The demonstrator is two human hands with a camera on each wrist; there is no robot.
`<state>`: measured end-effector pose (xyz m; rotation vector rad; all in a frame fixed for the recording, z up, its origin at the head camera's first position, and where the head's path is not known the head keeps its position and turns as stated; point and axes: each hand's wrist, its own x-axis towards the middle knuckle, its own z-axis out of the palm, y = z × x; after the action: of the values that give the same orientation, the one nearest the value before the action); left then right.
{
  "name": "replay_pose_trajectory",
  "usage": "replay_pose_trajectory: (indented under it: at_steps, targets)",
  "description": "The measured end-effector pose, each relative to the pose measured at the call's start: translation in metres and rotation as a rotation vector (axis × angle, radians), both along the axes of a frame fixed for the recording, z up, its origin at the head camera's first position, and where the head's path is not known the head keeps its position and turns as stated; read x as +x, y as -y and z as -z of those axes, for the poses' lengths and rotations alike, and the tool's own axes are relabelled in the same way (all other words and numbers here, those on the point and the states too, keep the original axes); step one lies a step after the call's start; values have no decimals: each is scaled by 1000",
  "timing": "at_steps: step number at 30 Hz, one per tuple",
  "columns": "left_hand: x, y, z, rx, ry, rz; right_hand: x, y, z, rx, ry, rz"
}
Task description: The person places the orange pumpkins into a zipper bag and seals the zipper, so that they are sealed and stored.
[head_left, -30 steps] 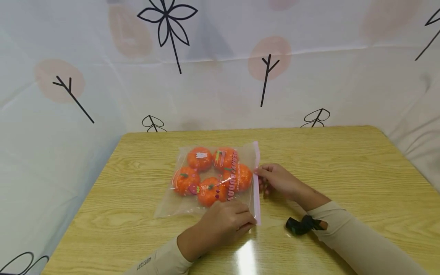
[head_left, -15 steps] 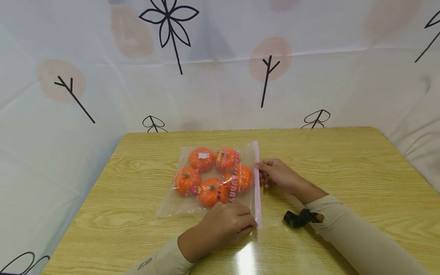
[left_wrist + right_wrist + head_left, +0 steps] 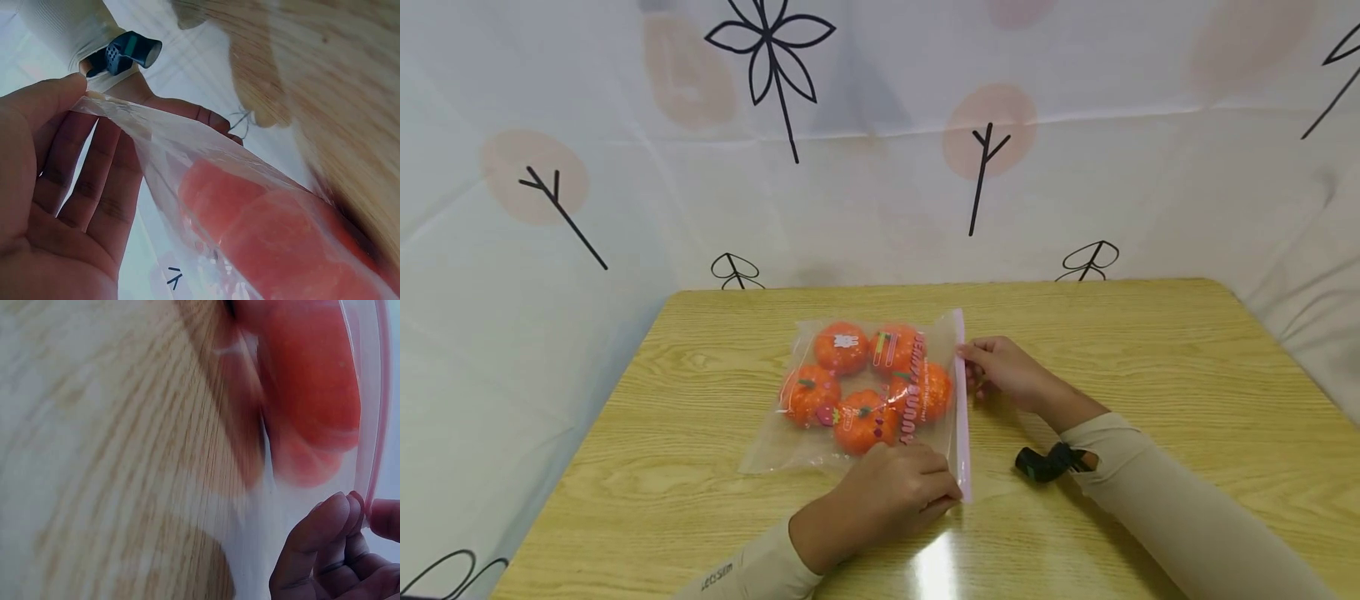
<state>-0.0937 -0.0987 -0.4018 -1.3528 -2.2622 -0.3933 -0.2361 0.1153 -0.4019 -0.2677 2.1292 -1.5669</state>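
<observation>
A clear zip bag [image 3: 775,450] with pink and red printing lies on the table, its pink zip edge [image 3: 962,425] toward the right. Inside are several small orange pumpkins [image 3: 865,425] with green stems. My left hand [image 3: 891,492] pinches the near corner of the bag at the end of the zip edge; in the left wrist view the clear film [image 3: 181,134] stretches away from thumb and forefinger. My right hand [image 3: 1006,372] pinches the zip edge farther up, toward its far end. The right wrist view has that pink edge [image 3: 379,425] between thumb and fingers [image 3: 319,522].
The bag lies on a wood-grain table [image 3: 1112,342] whose far edge meets a white cloth backdrop [image 3: 880,200] with black plant drawings. A small black wrist camera [image 3: 1047,463] sticks out from the right sleeve, low over the table.
My right hand has slid along the zip edge toward its far end. My left hand keeps its pinch on the near corner, and the bag has shifted very slightly.
</observation>
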Motion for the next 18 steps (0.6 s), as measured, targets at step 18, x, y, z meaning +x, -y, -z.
replay_pose_trajectory:
  at_steps: [18]
  targets:
    - [1,0,-1,-33,-8,1,-21,1,-1,95,-46,35]
